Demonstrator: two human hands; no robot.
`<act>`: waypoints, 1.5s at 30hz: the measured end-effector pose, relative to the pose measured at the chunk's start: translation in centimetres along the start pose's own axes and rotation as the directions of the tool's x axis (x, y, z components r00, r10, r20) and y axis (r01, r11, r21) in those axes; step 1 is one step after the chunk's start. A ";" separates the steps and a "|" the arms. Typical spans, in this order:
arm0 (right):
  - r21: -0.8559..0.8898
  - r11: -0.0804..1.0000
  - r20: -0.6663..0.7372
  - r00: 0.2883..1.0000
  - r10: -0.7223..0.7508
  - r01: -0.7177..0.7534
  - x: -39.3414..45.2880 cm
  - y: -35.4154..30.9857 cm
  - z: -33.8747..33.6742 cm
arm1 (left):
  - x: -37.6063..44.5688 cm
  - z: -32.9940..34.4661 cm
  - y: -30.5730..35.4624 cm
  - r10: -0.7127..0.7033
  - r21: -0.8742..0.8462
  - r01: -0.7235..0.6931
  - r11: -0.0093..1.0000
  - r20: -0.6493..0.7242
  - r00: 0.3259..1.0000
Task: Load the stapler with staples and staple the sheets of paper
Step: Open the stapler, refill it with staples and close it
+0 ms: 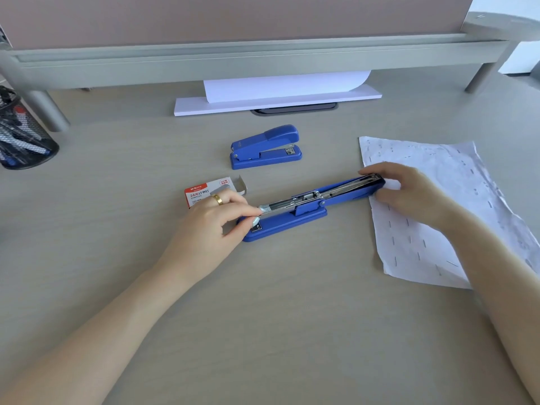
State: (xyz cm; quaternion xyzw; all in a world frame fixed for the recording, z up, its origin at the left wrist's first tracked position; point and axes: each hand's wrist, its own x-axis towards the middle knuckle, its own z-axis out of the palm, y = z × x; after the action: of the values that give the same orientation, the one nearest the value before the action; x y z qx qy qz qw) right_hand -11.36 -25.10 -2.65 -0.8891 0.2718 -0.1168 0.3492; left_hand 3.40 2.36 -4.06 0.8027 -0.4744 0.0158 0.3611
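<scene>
Stapler (295,213) lies opened flat; left hand (210,220) pinches its magazine tip, right hand (409,194) grips the flipped-back top. Staple box (204,194) open, contents unclear.

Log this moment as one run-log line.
stage: loading | open stapler: lid swung flat | left hand: fingers at magazine front | right hand: grips lid end | staple box: open | paper: waiting
</scene>
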 end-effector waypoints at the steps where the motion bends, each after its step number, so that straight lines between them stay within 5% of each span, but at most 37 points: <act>1: 0.014 1.000 -0.012 1.000 -0.014 0.014 -0.1 -0.1 0.1 | 0.0 0.0 0.0 -0.001 -0.004 0.001 1.000 0.002 1.000; 5: 0.236 0.963 -0.033 0.991 -0.126 0.130 -0.6 -1.2 -0.3 | -0.1 -0.1 0.2 -0.031 -0.040 0.030 0.999 -0.012 0.999; 9: 0.537 0.810 -0.094 0.971 -0.218 0.234 -1.2 -3.4 -1.1 | 0.1 -0.1 0.5 -0.131 -0.121 0.126 0.985 -0.034 0.991; 14: 0.616 0.714 -0.163 0.940 -0.300 0.334 -0.7 -7.5 1.2 | 0.3 -0.2 0.3 -0.147 -0.107 0.143 0.984 -0.022 0.989; 25: 0.455 0.806 0.010 0.903 -0.430 0.379 -1.0 -10.8 5.8 | 0.5 0.0 0.0 -0.191 -0.096 0.192 0.977 0.020 0.981; 32: 0.183 0.883 0.171 0.871 -0.461 0.432 -1.5 -11.1 7.8 | 0.6 0.2 -0.3 -0.197 -0.074 0.198 0.977 0.026 0.980; 40: 0.104 0.872 0.182 0.853 -0.489 0.478 -1.4 -10.4 8.5 | 0.5 0.1 -0.4 -0.163 -0.100 0.163 0.982 0.012 0.987; 45: -0.181 0.827 0.087 0.846 -0.525 0.532 -1.5 -9.8 8.4 | 0.2 0.0 -0.1 -0.103 -0.146 0.110 0.983 0.053 0.993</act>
State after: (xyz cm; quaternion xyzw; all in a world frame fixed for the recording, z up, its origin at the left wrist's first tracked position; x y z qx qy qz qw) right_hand -5.32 -13.61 -2.02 -0.9616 0.0196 -0.1661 0.2175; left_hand 3.59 2.21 -4.08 0.7979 -0.4388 -0.0572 0.4093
